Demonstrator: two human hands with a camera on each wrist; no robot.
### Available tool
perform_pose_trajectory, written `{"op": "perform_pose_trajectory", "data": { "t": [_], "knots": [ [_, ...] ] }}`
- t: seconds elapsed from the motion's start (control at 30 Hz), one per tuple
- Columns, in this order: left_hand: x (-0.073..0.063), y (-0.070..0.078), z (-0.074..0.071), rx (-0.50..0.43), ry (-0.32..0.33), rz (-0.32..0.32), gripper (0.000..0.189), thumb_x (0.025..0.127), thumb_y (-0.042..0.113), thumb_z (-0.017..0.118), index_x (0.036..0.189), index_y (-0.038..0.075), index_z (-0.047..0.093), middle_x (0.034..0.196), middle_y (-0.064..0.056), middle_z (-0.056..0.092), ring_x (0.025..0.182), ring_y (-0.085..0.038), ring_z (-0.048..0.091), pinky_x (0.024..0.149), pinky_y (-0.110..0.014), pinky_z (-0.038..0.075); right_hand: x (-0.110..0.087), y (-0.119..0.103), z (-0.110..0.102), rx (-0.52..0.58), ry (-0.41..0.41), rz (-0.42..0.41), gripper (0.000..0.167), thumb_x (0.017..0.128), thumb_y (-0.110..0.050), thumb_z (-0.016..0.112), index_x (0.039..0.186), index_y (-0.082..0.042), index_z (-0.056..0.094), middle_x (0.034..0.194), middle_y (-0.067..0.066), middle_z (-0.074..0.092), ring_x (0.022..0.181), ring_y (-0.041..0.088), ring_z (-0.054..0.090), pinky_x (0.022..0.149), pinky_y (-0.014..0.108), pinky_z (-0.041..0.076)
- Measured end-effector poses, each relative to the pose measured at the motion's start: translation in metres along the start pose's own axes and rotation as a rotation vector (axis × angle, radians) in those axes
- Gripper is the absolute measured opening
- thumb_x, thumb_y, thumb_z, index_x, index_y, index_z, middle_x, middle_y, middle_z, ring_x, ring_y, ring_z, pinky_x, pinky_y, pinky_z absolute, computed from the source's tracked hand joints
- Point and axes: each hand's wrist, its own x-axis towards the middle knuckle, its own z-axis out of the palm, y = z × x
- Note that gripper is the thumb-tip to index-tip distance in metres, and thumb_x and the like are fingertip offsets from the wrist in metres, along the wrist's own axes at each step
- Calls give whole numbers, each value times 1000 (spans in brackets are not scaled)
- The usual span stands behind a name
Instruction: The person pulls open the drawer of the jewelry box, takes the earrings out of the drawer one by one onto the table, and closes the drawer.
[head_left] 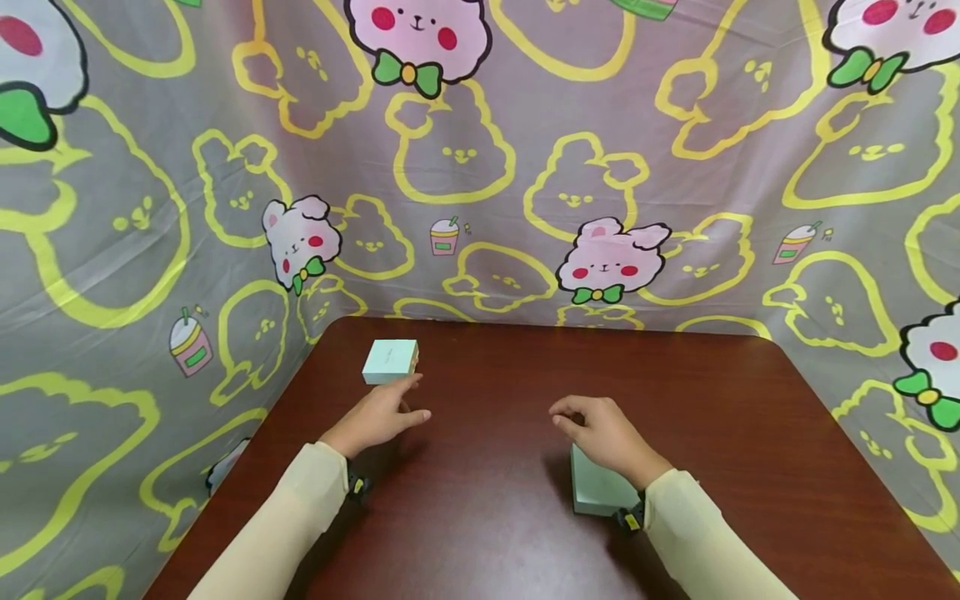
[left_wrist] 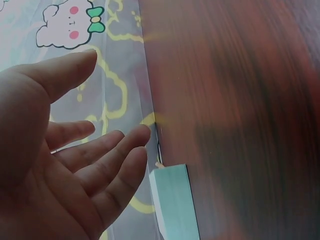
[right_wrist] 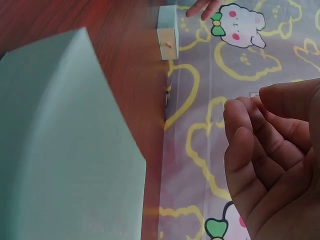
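My left hand (head_left: 378, 417) hovers over the left part of the table, fingers relaxed and thumb apart, holding nothing. Just beyond its fingertips lies a small pale mint box (head_left: 390, 360), with a little tan tab on its right side. The left wrist view shows that box (left_wrist: 176, 200) beside the fingers. On the right, my right hand (head_left: 611, 437) is above a second mint-green box (head_left: 597, 487), partly hidden beneath the hand and wrist. Its fingers curve loosely with nothing between them. Up close in the right wrist view, this box (right_wrist: 85, 150) fills the left side.
A dark reddish-brown table (head_left: 480, 400) with rounded far corners carries both boxes. Behind and along its sides hangs a grey curtain (head_left: 495, 217) printed with yellow outlines and rabbit faces. Each wrist wears a dark strap with a small device.
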Motion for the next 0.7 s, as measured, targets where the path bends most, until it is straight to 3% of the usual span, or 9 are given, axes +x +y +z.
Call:
{"op": "perform_pose_trajectory", "data": {
  "t": [0.27,0.47,0.7],
  "knots": [
    [2,-12,-12,-8,43,9,72,90,40,69,147,6,42,137,-14,53,99,-23,63,77,-41,51,11,-10,7,51,-13,7,12,94,-16,66,104,-21,71,93,-9,67,74,13,59,61,32,49],
    [5,-23,-20,11,84,-18,76,88,48,69,145,4,44,132,-15,57,97,-21,64,80,-43,51,22,-15,16,49,-19,-3,13,94,-14,66,104,-19,71,94,-5,67,74,11,60,63,30,50],
    [6,-29,-27,29,97,-9,74,89,44,70,144,2,45,133,-17,56,95,-21,65,82,-44,50,31,-19,24,39,-39,3,13,94,-14,66,105,-20,71,94,-3,67,76,10,60,66,31,50]
  ]
}}
